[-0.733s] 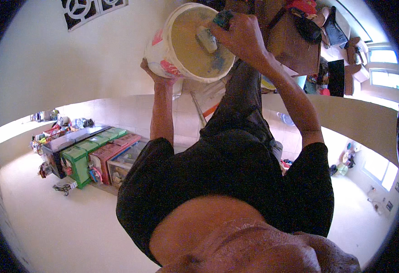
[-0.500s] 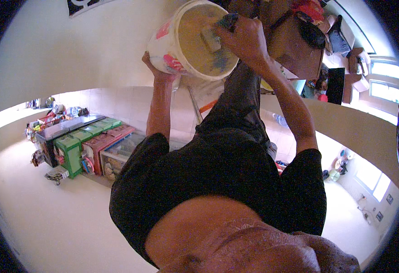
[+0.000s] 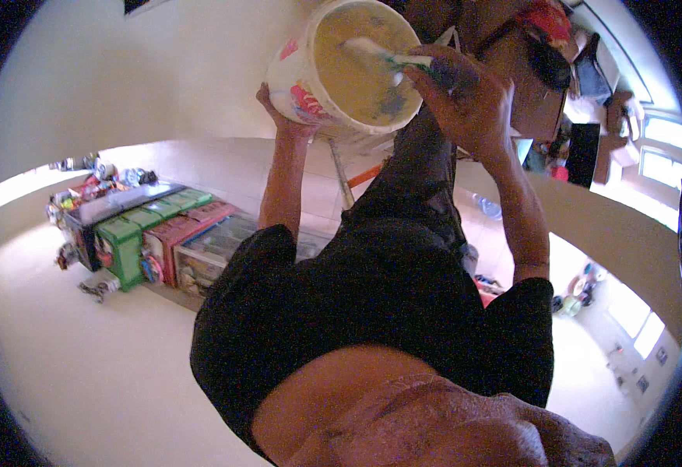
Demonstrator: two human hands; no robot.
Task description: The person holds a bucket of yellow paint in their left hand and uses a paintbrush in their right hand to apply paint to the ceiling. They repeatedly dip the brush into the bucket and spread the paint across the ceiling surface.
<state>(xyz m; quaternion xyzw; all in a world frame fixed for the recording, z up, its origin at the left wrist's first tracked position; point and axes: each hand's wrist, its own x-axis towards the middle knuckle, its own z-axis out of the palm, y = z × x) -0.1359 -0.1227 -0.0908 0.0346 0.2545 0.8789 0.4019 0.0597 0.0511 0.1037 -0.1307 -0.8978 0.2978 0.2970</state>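
Observation:
A white plastic bucket with red-pink markings hangs tilted in front of me, its open mouth toward me. Its inner wall is smeared with beige paste, and a bluish-grey patch shows low inside. My left hand grips the bucket at its lower left side, thumb sticking out at the edge; the other fingers are mostly hidden. At the right rim, my closed right hand grasps a flat-headed hand tool with a green and white handle. The tool's pale, coated head reaches over the bucket's mouth; its exact kind is unclear.
A long-handled pole and an orange bar lie below the bucket, by my leg. Green, red and black storage boxes stand at left. Brown furniture is close on the right, and a pale wall is at upper left.
The bucket and my left hand have shifted slightly right. My right hand has drawn back rightward and turned, bringing the tool's head from deep inside the bucket up across its mouth.

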